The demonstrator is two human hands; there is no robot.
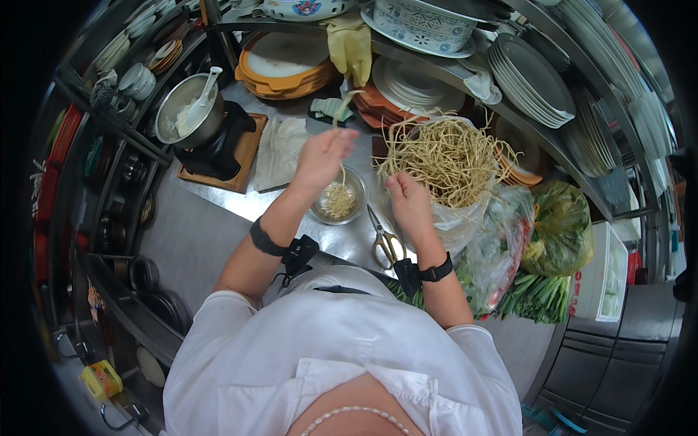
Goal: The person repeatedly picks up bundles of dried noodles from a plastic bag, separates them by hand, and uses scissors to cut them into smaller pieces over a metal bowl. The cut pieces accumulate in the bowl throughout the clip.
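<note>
My left hand (324, 158) pinches a thin, pale root-like stem (342, 111). One length of it sticks up past my fingers, and a thin end hangs down over a small metal bowl (361, 188). Short, fine yellowish pieces (338, 201) lie in that bowl. My right hand (410, 200) has its fingers curled together at the near left side of a big tangled heap of similar stems (450, 158). Whether a stem sits between those fingers is hidden. The heap fills a white plastic bag (463, 220). Scissors (384, 242) lie on the metal table (283, 210), between the bowl and my right wrist.
A metal pot (163, 122) with a white ladle stands on a black burner (207, 158) at left. Beside it lies a folded cloth (279, 150). Bagged vegetables (561, 229) and green stalks (537, 297) crowd the right. A shelf edge (436, 68) with stacked plates overhangs the back.
</note>
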